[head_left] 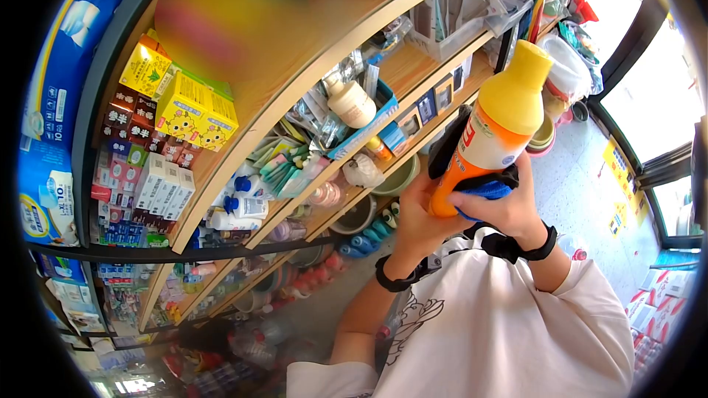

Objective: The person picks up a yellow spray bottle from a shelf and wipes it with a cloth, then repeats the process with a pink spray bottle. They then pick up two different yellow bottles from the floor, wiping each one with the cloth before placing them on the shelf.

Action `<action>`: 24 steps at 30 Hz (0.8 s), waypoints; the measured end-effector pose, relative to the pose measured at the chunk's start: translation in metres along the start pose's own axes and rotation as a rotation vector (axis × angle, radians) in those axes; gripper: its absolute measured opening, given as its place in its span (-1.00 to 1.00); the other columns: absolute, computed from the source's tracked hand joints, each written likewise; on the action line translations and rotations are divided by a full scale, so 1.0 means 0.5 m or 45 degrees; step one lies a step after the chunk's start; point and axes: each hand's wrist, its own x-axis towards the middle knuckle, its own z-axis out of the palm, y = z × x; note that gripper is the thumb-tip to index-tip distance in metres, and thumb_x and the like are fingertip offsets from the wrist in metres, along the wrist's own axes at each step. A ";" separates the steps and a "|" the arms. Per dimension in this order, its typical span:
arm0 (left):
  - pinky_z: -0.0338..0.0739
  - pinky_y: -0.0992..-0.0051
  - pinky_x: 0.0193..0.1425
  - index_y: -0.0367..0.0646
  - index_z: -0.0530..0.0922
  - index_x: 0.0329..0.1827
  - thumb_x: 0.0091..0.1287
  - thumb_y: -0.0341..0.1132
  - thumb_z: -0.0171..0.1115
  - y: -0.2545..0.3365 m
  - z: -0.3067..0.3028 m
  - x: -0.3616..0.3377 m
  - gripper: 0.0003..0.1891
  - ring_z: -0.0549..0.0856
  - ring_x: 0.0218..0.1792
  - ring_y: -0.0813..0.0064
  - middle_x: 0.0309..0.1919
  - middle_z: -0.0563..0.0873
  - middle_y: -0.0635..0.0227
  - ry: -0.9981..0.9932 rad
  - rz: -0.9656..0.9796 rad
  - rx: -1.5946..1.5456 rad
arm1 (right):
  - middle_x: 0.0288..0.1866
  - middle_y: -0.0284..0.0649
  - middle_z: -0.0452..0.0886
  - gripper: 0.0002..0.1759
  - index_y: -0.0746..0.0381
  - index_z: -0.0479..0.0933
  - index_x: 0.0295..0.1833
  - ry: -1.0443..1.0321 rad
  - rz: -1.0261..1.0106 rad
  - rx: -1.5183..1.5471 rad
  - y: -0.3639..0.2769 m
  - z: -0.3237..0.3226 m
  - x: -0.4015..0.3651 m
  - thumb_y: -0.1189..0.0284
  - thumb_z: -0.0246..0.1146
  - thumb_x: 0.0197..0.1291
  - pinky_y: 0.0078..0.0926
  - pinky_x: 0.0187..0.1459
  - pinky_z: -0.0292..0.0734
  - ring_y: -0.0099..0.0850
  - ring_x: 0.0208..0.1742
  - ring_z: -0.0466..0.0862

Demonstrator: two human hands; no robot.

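In front of my chest is an orange bottle (pixel 483 133) with a yellow cap and a printed label, tilted with its cap up and to the right. My left hand (pixel 422 215) is closed around the bottle's lower end. My right hand (pixel 509 203) is closed on a blue and black cloth (pixel 487 190), which lies against the bottle's side. The fingers behind the bottle are partly hidden. A dark item (pixel 446 149) shows behind the bottle; its kind I cannot make out. Both wrists wear black bands.
Wooden shelves (pixel 295 81) on the left bear yellow boxes (pixel 195 110), white pump bottles (pixel 247 206) and a cream bottle (pixel 352 105). A clear bin (pixel 442 40) with packets stands higher up. Bowls and basins (pixel 546 136) are at the right, above the floor (pixel 560 191). Stacked cartons (pixel 660 298) stand at lower right.
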 end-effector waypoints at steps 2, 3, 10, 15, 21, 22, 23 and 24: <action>0.54 0.43 0.24 -0.31 0.36 0.29 0.01 -0.50 0.60 -0.007 0.021 -0.001 -0.24 0.65 0.14 0.43 0.12 0.65 0.19 0.065 0.069 -0.066 | 0.05 -0.24 0.65 -0.21 0.31 0.43 0.23 0.080 0.020 -0.013 -0.006 0.003 0.008 0.44 0.63 -0.15 -0.46 0.16 0.53 -0.48 0.05 0.65; 0.51 0.41 0.29 -0.30 0.31 0.32 0.03 -0.50 0.60 -0.011 0.030 -0.003 -0.20 0.62 0.20 0.40 0.16 0.62 0.18 0.131 0.140 -0.135 | 0.02 -0.25 0.66 -0.26 0.31 0.44 0.21 0.158 0.041 -0.029 -0.008 0.006 0.011 0.45 0.62 -0.12 -0.48 0.13 0.55 -0.49 0.02 0.66; 0.45 0.33 0.39 -0.33 0.29 0.33 0.23 -0.49 0.46 -0.011 0.024 -0.011 -0.35 0.57 0.28 0.35 0.24 0.57 0.12 0.058 0.136 -0.325 | -0.09 -0.25 0.68 -0.41 0.31 0.50 0.06 0.348 0.001 0.160 -0.043 -0.017 0.031 0.40 0.61 -0.06 -0.50 -0.01 0.62 -0.49 -0.10 0.69; 0.52 0.40 0.27 -0.33 0.33 0.30 0.19 -0.41 0.50 -0.030 0.017 -0.010 -0.34 0.65 0.17 0.36 0.12 0.65 0.11 -0.144 0.025 -0.574 | -0.04 -0.22 0.68 -0.28 0.37 0.53 0.15 -0.374 -0.053 0.273 -0.063 -0.116 0.082 0.47 0.64 -0.20 -0.46 0.04 0.56 -0.42 -0.03 0.67; 0.63 0.36 -0.23 -0.40 0.27 0.41 0.21 -0.24 0.46 -0.011 0.009 -0.010 -0.22 0.67 0.05 0.28 0.23 0.57 0.13 -0.223 -0.161 -0.790 | 0.08 -0.19 0.67 -0.20 0.32 0.54 0.19 -0.608 -0.364 -0.152 -0.030 -0.110 0.064 0.42 0.69 -0.27 -0.44 0.13 0.54 -0.43 0.05 0.63; 0.60 0.34 -0.05 -0.36 0.24 0.46 0.25 -0.15 0.44 -0.003 0.002 -0.008 -0.19 0.63 0.13 0.29 0.24 0.56 0.15 -0.253 -0.188 -0.727 | 0.08 -0.21 0.66 -0.18 0.32 0.51 0.21 -0.422 -0.203 -0.010 -0.030 -0.097 0.052 0.45 0.68 -0.27 -0.44 0.13 0.55 -0.44 0.06 0.63; 0.60 0.34 -0.05 -0.36 0.24 0.46 0.25 -0.15 0.44 0.005 0.009 -0.002 -0.19 0.63 0.13 0.29 0.24 0.56 0.15 -0.251 -0.184 -0.726 | 0.08 -0.22 0.65 -0.16 0.32 0.47 0.23 -0.235 -0.042 0.132 -0.030 -0.082 0.042 0.47 0.67 -0.26 -0.43 0.13 0.56 -0.45 0.08 0.63; 0.56 0.32 0.10 -0.33 0.25 0.44 0.25 -0.21 0.44 0.014 0.018 0.007 -0.23 0.63 0.15 0.29 0.23 0.57 0.16 -0.141 -0.091 -0.542 | 0.07 -0.23 0.64 -0.16 0.33 0.41 0.27 -0.190 0.041 0.182 -0.043 -0.067 0.041 0.54 0.62 -0.21 -0.43 0.12 0.56 -0.46 0.07 0.64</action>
